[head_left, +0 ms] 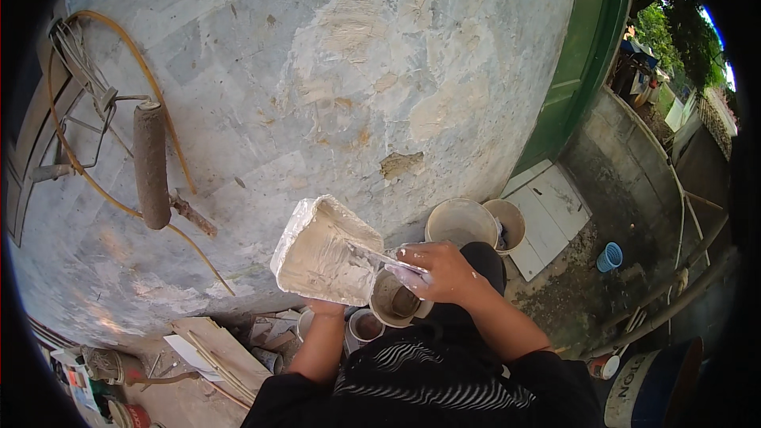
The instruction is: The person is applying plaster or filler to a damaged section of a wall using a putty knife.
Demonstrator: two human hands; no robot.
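The wall (317,71) fills most of my view, grey and patched with pale filler, a paint roller (151,165) leaning against it on my left. Below me, at the wall's foot, stand two pale buckets (461,222) and smaller pots. I hold a putty tray (325,252) smeared with filler, my left hand (325,309) closed under its near edge. My right hand (440,269) is clenched round a putty knife (380,256), its blade lying across the tray's near right corner. The tray tilts towards me; I judge that wet filler could slide off onto my sleeve or the pots if I scrape too hard.
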